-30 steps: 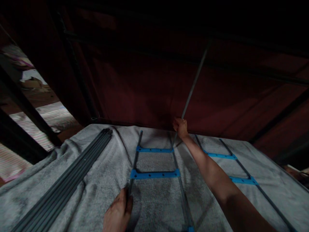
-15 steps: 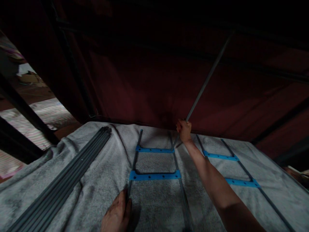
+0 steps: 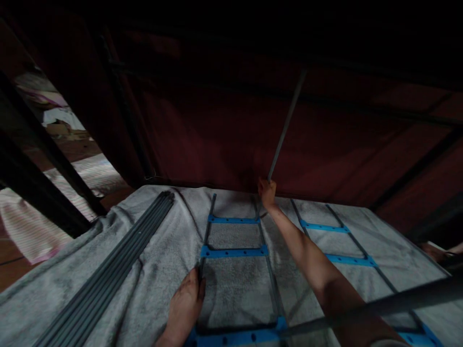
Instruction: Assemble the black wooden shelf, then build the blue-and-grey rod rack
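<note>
My right hand (image 3: 267,193) is closed round a thin grey rod (image 3: 287,123), which slants up and to the right in front of the dark red cloth. Its lower end is close to the top of a ladder-like frame, where I cannot tell if they touch. The frame has grey side rods (image 3: 270,274) joined by blue crosspieces (image 3: 234,252) with holes, and it lies on a grey blanket. Low at the frame's left side, my left hand (image 3: 186,301) grips the left side rod, thumb on the inner side.
A bundle of loose grey rods (image 3: 115,270) lies left on the blanket (image 3: 162,260). A second blue-runged frame (image 3: 350,260) lies to the right. Dark red cloth (image 3: 217,140) hangs behind, between dark posts (image 3: 39,188). A dark bar (image 3: 383,306) crosses the lower right foreground.
The upright rod in my right hand has swung left and stands steeper. The view has shifted, showing a lower blue crosspiece and a dark bar at bottom right. My left hand keeps its hold.
</note>
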`<act>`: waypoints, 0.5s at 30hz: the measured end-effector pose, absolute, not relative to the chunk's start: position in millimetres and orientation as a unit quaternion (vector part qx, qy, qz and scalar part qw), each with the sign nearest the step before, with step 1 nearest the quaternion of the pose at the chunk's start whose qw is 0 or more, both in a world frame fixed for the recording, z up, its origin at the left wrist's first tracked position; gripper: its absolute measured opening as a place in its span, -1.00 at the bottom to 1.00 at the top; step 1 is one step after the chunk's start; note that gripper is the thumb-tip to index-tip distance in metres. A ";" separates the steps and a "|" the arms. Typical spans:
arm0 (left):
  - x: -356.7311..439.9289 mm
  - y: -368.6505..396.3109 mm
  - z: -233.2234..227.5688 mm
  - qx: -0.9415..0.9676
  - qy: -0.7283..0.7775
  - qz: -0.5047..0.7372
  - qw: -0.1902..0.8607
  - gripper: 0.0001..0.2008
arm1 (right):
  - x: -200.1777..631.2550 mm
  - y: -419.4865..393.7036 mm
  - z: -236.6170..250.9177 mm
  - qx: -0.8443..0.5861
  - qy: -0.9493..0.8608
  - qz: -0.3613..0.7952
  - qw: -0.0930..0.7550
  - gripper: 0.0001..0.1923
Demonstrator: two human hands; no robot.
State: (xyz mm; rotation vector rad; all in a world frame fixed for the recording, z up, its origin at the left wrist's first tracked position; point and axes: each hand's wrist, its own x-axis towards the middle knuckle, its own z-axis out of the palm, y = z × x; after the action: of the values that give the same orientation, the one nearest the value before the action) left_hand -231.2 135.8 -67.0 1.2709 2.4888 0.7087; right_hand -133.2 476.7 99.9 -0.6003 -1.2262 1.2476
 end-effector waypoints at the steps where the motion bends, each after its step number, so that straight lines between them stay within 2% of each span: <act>1: -231.2 135.9 -67.3 0.441 0.855 0.241 0.128 -0.53 | -132.5 477.0 102.2 -0.264 -0.533 0.541 0.595 -0.54; 7: -229.8 138.2 -60.1 0.445 0.860 0.218 0.122 -0.54 | -121.5 477.6 105.4 -0.265 -0.558 0.550 0.561 -0.61; 15: -232.7 146.4 -39.7 0.418 0.876 0.148 0.191 -0.58 | -128.8 493.2 82.2 -0.312 -0.533 0.555 0.557 -0.62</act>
State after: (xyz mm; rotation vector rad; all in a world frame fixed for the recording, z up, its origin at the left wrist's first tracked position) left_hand -232.7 146.4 -39.7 1.1747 2.4607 0.4156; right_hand -128.8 493.2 82.2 -0.7368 -1.2573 1.3099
